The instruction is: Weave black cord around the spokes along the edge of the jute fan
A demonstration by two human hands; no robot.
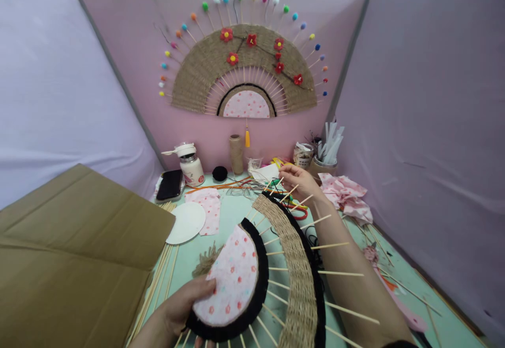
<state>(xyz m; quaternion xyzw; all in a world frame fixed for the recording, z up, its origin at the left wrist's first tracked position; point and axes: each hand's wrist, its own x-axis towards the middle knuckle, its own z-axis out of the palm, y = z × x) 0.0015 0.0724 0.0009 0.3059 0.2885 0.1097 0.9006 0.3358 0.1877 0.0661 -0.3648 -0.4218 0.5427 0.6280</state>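
Note:
My left hand grips a half-made woven fan by its base, thumb over the pink flowered cloth half-circle and fingers beneath. Thin bamboo sticks radiate from that base through a jute-coloured woven band edged in black yarn. The fan is tilted, its band to the right. Beyond its upper end is my right hand, thumb and fingers pinched together near the stick tips. What lies in the pinch is too small to tell. Loose black yarn trails between the fan and my right forearm.
A finished fan hangs on the back panel. Cardboard covers the left side. Behind are a phone, bottle, black yarn ball and twine spool. Red-handled scissors lie near my right wrist; crumpled cloth sits right.

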